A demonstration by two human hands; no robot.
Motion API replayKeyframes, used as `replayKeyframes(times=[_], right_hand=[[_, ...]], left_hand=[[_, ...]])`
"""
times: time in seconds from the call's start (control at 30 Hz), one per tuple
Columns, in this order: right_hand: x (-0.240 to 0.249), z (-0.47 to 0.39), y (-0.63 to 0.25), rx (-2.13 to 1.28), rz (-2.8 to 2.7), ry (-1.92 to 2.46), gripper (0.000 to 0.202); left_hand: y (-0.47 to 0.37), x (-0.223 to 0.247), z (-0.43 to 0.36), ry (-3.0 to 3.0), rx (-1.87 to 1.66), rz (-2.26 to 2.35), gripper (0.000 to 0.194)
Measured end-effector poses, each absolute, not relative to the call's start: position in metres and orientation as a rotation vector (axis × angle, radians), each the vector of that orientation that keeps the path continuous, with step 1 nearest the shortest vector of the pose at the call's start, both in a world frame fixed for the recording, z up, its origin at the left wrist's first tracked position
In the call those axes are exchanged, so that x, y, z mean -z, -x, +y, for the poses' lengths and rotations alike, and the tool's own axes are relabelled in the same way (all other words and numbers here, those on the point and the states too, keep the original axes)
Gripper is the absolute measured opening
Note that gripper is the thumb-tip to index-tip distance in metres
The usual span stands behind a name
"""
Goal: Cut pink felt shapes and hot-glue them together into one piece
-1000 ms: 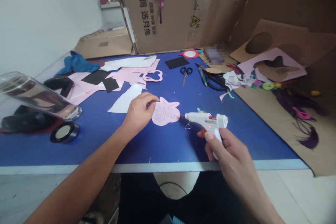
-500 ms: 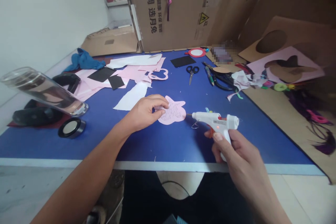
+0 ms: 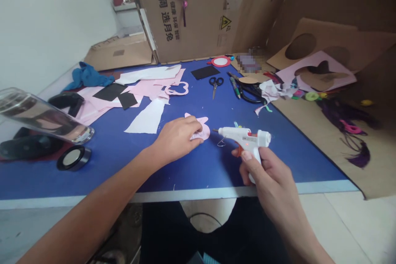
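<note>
A pink paper cutout with rounded lobes lies on the blue table top, partly covered by my left hand. The fingers of that hand are curled together over the crumpled middle of the cutout; what they pinch, if anything, is hidden. My right hand is wrapped round the handle of a white glue gun, with a finger at its orange trigger. The gun's nozzle points left, a short way from the cutout's right edge, not touching it.
Black scissors, a black sheet and pens lie behind. Pink and white scraps, a glass bottle and a round lid are at left. Cardboard stands at the back; tassels lie right.
The view has shifted, so the table things appear further left. My left hand has moved over the cutout and covers more of its middle. The glue gun remains in my right hand.
</note>
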State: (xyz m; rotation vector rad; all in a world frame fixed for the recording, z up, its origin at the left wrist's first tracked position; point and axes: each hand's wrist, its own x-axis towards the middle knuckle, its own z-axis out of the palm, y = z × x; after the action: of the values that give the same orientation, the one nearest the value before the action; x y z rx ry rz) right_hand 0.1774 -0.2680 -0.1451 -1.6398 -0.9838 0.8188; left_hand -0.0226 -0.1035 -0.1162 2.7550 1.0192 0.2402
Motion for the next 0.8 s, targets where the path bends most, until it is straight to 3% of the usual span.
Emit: replayKeyframes(times=[0.8], right_hand=[[0.146,-0.27,-0.18,-0.858,-1.008,1.633,0.044]], left_hand=[[0.006,0.123,-0.109,-2.957,-0.145,1.213,0.023]])
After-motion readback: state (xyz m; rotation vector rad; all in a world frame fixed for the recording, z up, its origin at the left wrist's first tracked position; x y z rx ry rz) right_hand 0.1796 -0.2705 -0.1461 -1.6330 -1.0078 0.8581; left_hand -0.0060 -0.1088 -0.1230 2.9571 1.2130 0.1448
